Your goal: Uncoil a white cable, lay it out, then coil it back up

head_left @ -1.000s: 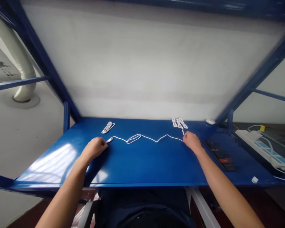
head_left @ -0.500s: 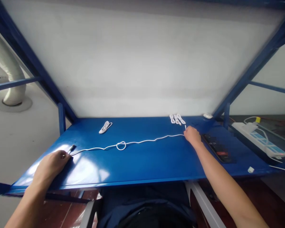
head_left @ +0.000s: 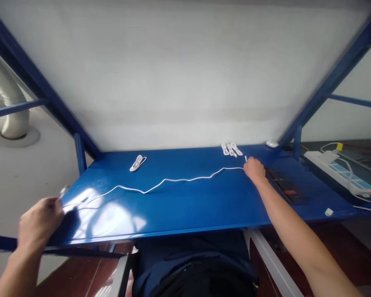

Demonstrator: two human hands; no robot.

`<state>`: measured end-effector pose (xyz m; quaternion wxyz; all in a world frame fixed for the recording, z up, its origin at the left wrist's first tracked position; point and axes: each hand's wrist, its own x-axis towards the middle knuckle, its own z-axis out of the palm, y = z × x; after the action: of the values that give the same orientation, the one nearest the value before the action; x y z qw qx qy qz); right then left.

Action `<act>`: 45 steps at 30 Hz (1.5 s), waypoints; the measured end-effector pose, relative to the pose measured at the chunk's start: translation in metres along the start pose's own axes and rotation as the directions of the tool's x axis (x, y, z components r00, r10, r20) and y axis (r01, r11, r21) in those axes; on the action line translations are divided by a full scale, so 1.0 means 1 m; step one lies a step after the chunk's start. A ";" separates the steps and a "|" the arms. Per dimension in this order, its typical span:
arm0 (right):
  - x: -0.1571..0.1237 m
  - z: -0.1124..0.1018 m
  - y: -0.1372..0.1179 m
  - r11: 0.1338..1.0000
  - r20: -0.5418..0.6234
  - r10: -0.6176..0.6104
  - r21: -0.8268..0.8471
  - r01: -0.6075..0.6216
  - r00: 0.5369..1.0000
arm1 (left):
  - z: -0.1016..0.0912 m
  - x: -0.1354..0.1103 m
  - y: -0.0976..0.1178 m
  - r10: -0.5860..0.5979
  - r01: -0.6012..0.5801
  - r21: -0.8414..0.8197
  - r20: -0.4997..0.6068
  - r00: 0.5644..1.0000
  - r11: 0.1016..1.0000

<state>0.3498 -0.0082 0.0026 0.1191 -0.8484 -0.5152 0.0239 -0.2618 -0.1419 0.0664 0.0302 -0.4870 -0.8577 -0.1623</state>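
Note:
A long white cable [head_left: 165,180] stretches across the blue table [head_left: 185,210] in a wavy line, with no loop in it. My left hand [head_left: 42,220] is closed on its left end, just above the table's left edge; a plug pokes out past the fingers, blurred. At the other end my right hand [head_left: 254,169] pinches the cable, and a small connector tip shows beyond the fingers. Close behind that hand lie three bundled white cables [head_left: 231,149]. One more coiled white cable [head_left: 138,163] rests at the back left.
A phone [head_left: 282,185] showing a timer lies right of my right hand. Farther right are a white power strip [head_left: 341,172] and a small white cube [head_left: 328,212]. A white mouse-like object [head_left: 272,144] sits at the back right corner. Blue frame bars rise on both sides.
My left hand has pulled its cable end left and slightly down. The loop in the middle of the cable has opened out. My right hand keeps nearly the same place.

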 end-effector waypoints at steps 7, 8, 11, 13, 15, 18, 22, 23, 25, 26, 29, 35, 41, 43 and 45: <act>0.000 0.002 0.003 0.989 0.033 -0.146 0.023 0.145 0.989 | 0.063 0.002 0.060 0.246 -0.225 -0.184 0.102 0.964 0.957; 0.000 0.003 0.003 0.986 0.038 -0.164 0.026 0.163 0.986 | 0.066 -0.003 0.070 0.291 -0.262 -0.197 0.136 0.947 0.945; 0.001 0.004 0.003 0.979 0.052 -0.203 0.031 0.202 0.978 | 0.074 -0.013 0.094 0.393 -0.362 -0.171 0.205 0.897 0.916; 0.000 0.005 0.001 0.974 0.065 -0.225 0.038 0.222 0.972 | 0.076 -0.016 0.103 0.425 -0.409 -0.117 0.261 0.867 0.905; -0.003 0.005 -0.002 0.969 0.080 -0.243 0.053 0.239 0.967 | 0.078 -0.018 0.109 0.427 -0.428 -0.064 0.297 0.854 0.901; -0.010 0.004 -0.008 0.952 0.106 -0.301 0.092 0.292 0.948 | 0.079 -0.019 0.114 0.430 -0.442 -0.034 0.310 0.848 0.897; -0.016 0.002 -0.012 0.917 0.134 -0.387 0.161 0.366 0.912 | 0.082 -0.017 0.125 0.493 -0.483 -0.116 0.314 0.811 0.868; -0.016 0.002 -0.012 0.912 0.135 -0.396 0.175 0.371 0.908 | 0.083 -0.015 0.130 0.522 -0.500 -0.152 0.314 0.793 0.852; -0.016 0.002 -0.012 0.906 0.127 -0.404 0.194 0.377 0.906 | 0.085 -0.009 0.139 0.591 -0.545 -0.228 0.313 0.744 0.807; -0.016 0.002 -0.011 0.903 0.122 -0.409 0.198 0.381 0.904 | 0.087 -0.005 0.144 0.621 -0.564 -0.260 0.312 0.719 0.784; -0.016 0.004 -0.011 0.891 0.105 -0.430 0.211 0.403 0.897 | 0.092 0.007 0.158 0.689 -0.610 -0.323 0.306 0.657 0.724; -0.026 0.007 -0.020 0.811 0.119 -0.561 0.279 0.515 0.819 | 0.099 0.019 0.179 0.689 -0.619 -0.302 0.302 0.659 0.725; -0.035 0.002 -0.029 0.775 0.145 -0.616 0.289 0.562 0.774 | 0.080 -0.021 0.224 0.715 -0.690 -0.343 -0.072 0.696 0.637; -0.036 0.002 -0.030 0.770 0.138 -0.623 0.287 0.571 0.770 | 0.077 -0.041 0.252 0.801 -0.718 -0.487 -0.062 0.596 0.497; -0.037 0.002 -0.030 0.763 0.126 -0.630 0.282 0.581 0.766 | 0.082 -0.056 0.281 0.851 -0.675 -0.625 -0.032 0.524 0.392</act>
<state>0.3065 -0.0269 0.0042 0.1603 -0.6082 -0.7660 0.1331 0.0138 -0.0297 0.0474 -0.1717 -0.8315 -0.4339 -0.3014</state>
